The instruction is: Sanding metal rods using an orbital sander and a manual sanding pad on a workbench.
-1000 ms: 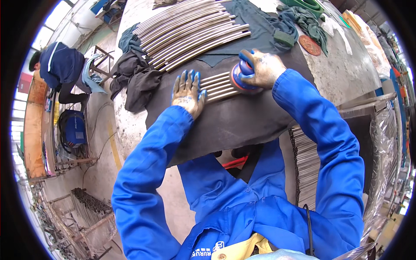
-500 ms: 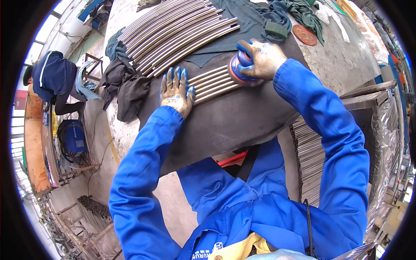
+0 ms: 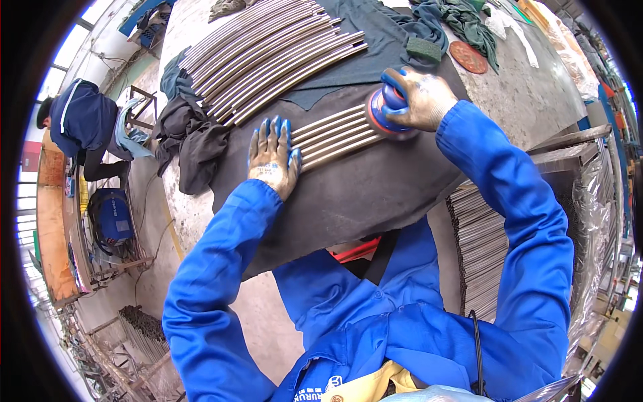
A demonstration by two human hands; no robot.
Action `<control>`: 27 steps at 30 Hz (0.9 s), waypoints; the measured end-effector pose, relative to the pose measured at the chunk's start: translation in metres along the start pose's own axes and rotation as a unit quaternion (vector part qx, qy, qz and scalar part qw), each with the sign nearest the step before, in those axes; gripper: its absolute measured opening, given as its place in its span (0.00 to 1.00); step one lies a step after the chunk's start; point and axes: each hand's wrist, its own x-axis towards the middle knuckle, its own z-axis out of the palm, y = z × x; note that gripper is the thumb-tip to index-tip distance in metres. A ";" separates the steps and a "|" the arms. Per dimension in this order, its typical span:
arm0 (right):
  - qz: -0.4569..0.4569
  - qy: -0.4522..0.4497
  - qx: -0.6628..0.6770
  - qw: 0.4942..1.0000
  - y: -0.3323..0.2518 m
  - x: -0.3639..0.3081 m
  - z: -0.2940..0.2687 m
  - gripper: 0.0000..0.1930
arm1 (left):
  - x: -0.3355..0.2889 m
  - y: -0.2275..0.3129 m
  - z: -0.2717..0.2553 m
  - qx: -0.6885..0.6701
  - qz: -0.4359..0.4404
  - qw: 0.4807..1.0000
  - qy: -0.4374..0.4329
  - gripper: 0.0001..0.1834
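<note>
Several thin metal rods (image 3: 335, 139) lie side by side on a dark cloth (image 3: 348, 191) in front of me. My left hand (image 3: 272, 157), in a white work glove with blue fingertips, presses flat on their left ends with its fingers stretched out. In a matching glove, my right hand (image 3: 422, 99) is wrapped round a blue and red palm sander (image 3: 388, 110). The sander's round pad rests on the rods near their right ends, hiding those ends. Beyond my hands, a wide row of metal rods (image 3: 268, 53) lies on a dark green cloth.
At the far right of the table are a green sponge (image 3: 424, 49), a reddish-brown disc (image 3: 468, 57) and crumpled green cloths (image 3: 462, 30). A dark rag (image 3: 191, 137) hangs over the left edge. Bundled rods (image 3: 477, 251) stand at my right; a bending person (image 3: 84, 120) is off left.
My right hand has slid the sander rightward and slightly nearer along the rods, showing more of their length. My left hand stays on the left ends.
</note>
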 end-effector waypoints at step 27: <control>0.009 0.031 0.011 0.999 0.003 0.010 0.004 0.34 | -0.002 0.008 -0.002 -0.013 0.027 0.999 0.015 0.37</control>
